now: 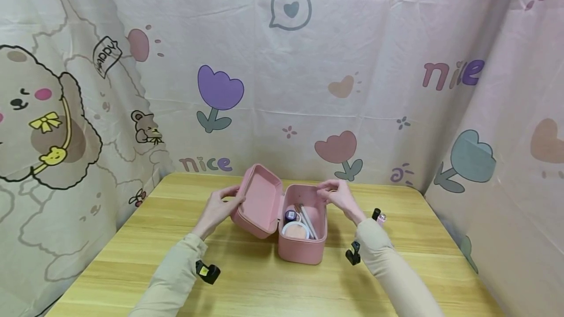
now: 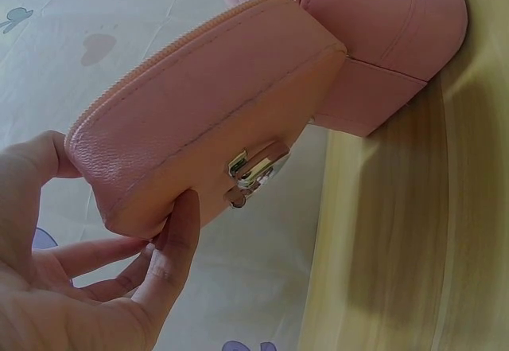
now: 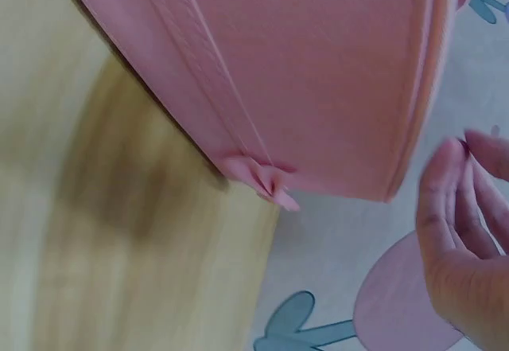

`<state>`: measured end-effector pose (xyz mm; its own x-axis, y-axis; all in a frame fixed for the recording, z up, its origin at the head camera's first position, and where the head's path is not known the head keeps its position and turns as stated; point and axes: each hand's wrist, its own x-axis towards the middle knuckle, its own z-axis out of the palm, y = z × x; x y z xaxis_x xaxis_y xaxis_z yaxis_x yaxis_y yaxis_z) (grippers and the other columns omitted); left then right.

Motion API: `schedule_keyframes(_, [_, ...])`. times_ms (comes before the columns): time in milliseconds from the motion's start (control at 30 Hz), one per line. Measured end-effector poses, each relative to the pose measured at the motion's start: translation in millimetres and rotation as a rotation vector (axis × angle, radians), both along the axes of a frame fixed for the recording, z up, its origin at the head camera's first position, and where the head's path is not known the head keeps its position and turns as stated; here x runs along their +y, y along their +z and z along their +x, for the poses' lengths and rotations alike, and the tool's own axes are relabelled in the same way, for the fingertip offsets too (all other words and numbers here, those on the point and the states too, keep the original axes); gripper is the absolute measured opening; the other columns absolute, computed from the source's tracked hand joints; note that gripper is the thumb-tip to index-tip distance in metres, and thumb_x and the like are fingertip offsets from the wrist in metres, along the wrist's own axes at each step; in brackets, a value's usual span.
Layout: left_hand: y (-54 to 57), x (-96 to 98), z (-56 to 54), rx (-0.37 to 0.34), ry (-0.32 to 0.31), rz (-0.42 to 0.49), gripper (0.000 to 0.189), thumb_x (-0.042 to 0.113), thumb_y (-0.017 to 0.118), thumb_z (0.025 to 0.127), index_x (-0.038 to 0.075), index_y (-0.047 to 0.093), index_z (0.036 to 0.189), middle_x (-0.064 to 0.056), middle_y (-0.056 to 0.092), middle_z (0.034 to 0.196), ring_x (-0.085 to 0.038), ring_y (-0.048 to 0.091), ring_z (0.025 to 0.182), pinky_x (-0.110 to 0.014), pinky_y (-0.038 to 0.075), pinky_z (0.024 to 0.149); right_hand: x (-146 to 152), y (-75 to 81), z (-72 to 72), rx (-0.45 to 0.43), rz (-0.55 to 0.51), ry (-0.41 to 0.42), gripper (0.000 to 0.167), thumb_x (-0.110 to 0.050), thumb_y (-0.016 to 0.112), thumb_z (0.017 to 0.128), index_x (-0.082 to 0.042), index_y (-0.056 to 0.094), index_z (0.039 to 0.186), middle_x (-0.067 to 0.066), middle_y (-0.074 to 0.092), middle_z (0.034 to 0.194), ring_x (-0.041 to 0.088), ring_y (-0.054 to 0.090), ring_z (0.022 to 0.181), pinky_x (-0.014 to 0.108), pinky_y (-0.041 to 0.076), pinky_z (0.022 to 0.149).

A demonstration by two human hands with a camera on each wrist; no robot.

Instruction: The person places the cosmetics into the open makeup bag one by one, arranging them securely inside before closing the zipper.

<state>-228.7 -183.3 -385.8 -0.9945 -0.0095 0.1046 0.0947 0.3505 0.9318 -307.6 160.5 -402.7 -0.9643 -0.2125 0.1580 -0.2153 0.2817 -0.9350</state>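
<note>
A pink cosmetic case [image 1: 301,252] stands on the table with its lid [image 1: 263,195] swung out to the left. My left hand [image 1: 219,209] grips the lid's outer edge between thumb and fingers. On the lid's outside, the left wrist view shows a metal buckle [image 2: 258,172]. Inside the case lie a round compact [image 1: 295,231], a small dark-capped container [image 1: 291,215] and slim sticks [image 1: 310,221]. Beside the far right rim is my right hand [image 1: 341,198], its fingers loosely bent and nothing visible in them. A pink bow [image 3: 266,182] decorates the case's side in the right wrist view.
To the right, partly behind my right sleeve, lie a black tube [image 1: 376,214] and a small pink item [image 1: 381,219]. The wooden table [image 1: 145,258] meets a patterned curtain [image 1: 273,87] at its back and sides.
</note>
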Motion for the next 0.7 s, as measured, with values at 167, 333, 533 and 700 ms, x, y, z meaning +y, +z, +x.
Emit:
schedule_keyframes(167, [0.2,0.0,0.3,-0.002,-0.007,0.002,0.050,0.018,0.065,0.097,-0.003,0.054,0.141,-0.026,0.059,0.135,-0.014,0.066,0.090,-0.019,0.054,0.072,-0.3,-12.9,12.1,0.008,-0.136,-0.143,0.031,-0.003,0.069,0.091,0.013,0.065,0.118,0.019,0.073,0.092,0.010,0.064,0.064,0.023,0.058,0.062])
schedule_keyframes(333, [0.5,0.0,0.9,0.007,-0.016,0.004,0.050,0.018,0.065,0.097,-0.003,0.054,0.141,-0.026,0.059,0.135,-0.015,0.066,0.090,-0.020,0.054,0.072,0.6,-25.6,22.8,0.046,-0.305,-0.257,0.030,-0.001,0.068,0.092,0.014,0.064,0.118,0.002,0.073,0.084,0.007,0.063,0.065,0.020,0.057,0.062])
schedule_keyframes(533, [0.4,0.1,1.4,0.013,-0.016,0.004,0.049,0.017,0.065,0.097,-0.004,0.054,0.140,-0.027,0.059,0.134,-0.014,0.065,0.089,-0.020,0.054,0.071,6.4,-36.8,36.3,0.139,-0.408,-0.346,0.029,0.001,0.067,0.092,0.016,0.062,0.117,-0.007,0.068,0.080,0.006,0.064,0.066,0.021,0.059,0.063])
schedule_keyframes(700, [0.8,0.4,2.9,0.014,-0.017,0.003,0.050,0.018,0.065,0.097,-0.003,0.054,0.141,-0.026,0.059,0.134,-0.014,0.065,0.089,-0.021,0.054,0.071,13.3,-39.7,50.1,0.230,-0.444,-0.469,0.031,0.000,0.068,0.092,0.015,0.062,0.118,-0.011,0.068,0.080,0.002,0.062,0.066,0.017,0.056,0.062])
